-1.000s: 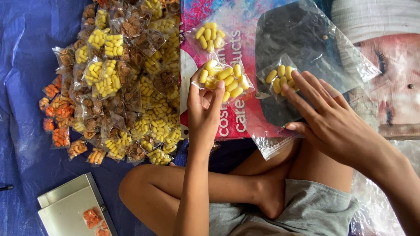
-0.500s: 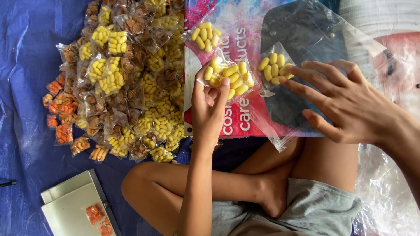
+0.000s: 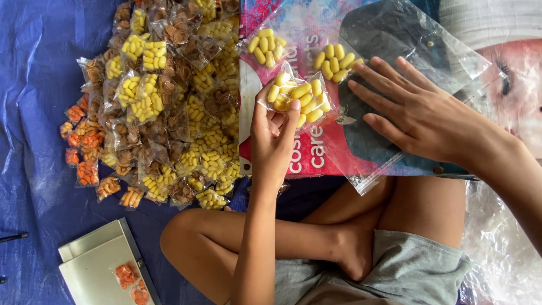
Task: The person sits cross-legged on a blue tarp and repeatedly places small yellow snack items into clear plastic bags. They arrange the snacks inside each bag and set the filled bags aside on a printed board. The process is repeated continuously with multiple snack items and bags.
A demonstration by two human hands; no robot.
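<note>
Closest in are the crossed bare legs (image 3: 316, 237) and grey shorts (image 3: 395, 271), filling the bottom middle, so there's not much free room there. Bottom left, a flat grey tray (image 3: 96, 265) is cut off by the frame edge, with a couple of small orange packets (image 3: 129, 279) on it.

Left hand (image 3: 274, 138) comes up from the bottom, fingers pinched around a little clear packet of yellow snacks (image 3: 296, 99), lifted just over the printed pink sheet (image 3: 305, 152). Thumb's on the near side; I can't see the fingertips behind the crinkly plastic.

Right hand (image 3: 420, 116) comes in from the right, fingers spread flat and relaxed, pressing on a big clear plastic bag (image 3: 406, 51) laid over something dark. It's not gripping anything. What's under that bag is hard to make out. Its fingertips are just beside a second yellow packet (image 3: 334, 61), and a third (image 3: 265, 48) lies a bit further up.

Further left is the huge heap of packets (image 3: 164, 101): yellow, brown spirals, some orange at the left edge, all shiny cellophane. It runs off the top of the frame. Blue tarp (image 3: 34, 113) left of it is wrinkly open ground.
</note>
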